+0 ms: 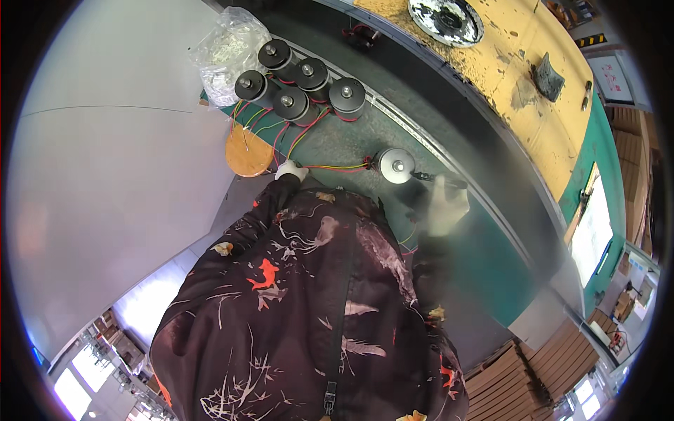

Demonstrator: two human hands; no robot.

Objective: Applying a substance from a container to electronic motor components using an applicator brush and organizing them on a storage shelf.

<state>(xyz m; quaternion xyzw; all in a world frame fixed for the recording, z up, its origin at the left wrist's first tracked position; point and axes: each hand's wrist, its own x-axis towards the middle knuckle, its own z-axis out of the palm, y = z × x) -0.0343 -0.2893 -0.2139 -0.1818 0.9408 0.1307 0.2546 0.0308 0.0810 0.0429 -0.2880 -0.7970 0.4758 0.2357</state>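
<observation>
A motor with a silver-grey round top and a short shaft (pixel 397 165) stands on the green bench mat (pixel 400 133). Red and yellow wires (pixel 337 167) run from its left side to my left hand (pixel 291 170), white-gloved and closed around their ends. To the motor's right, my right hand (pixel 448 209), also pale-gloved and blurred by motion, grips a dark brush-like tool (pixel 423 176). Its black tip meets or nearly meets the motor's right side; the blur hides the exact kind of tool. Several black-topped motors (pixel 293 105) with coloured leads stand at the upper left.
Behind those motors lies a clear plastic bag (pixel 230 52) of pale pieces. A round wooden stool top or disc (pixel 248 151) is beside my left hand. A metal rail edges a dark conveyor belt (pixel 484 133). Beyond it, a black-smeared yellow board (pixel 505 70) carries a paint-streaked round lid (pixel 446 21).
</observation>
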